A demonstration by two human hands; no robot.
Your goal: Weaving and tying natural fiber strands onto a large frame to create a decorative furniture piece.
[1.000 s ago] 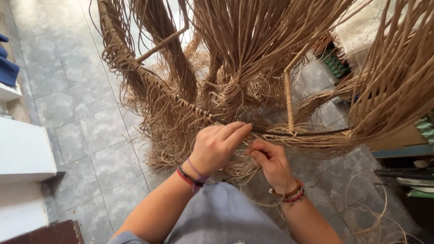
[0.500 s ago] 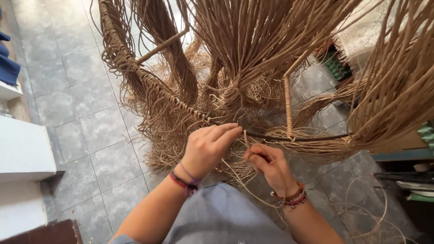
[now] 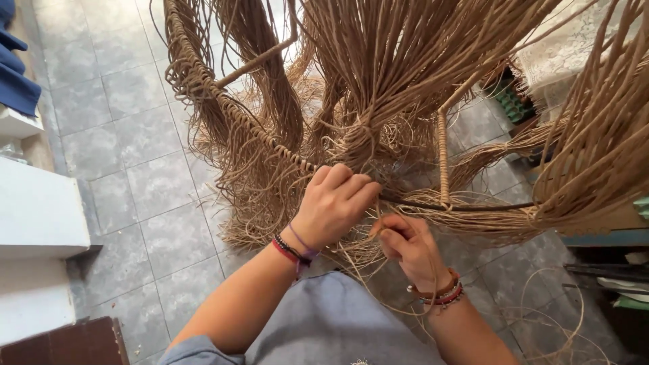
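A large frame (image 3: 236, 115) wrapped in tan cord stands in front of me, with thick bundles of loose cord strands (image 3: 405, 61) hanging from it. My left hand (image 3: 334, 203) is closed over the wrapped rim where a dark bare rod (image 3: 466, 206) begins. My right hand (image 3: 405, 247), just below and to the right, pinches a thin cord strand between thumb and fingers. Bead bracelets circle both wrists. A vertical wrapped bar (image 3: 443, 159) rises from the rim to the right of my hands.
Grey floor tiles (image 3: 128, 155) lie to the left, with a white step (image 3: 37, 216) and blue cloth (image 3: 17, 67) at the far left. Loose cord curls on the floor (image 3: 554, 324) at the lower right. Shelving and green items (image 3: 510, 94) stand at the right.
My left hand has shifted a little right along the rim and curled tighter. My right hand has drawn the strand down and toward me.
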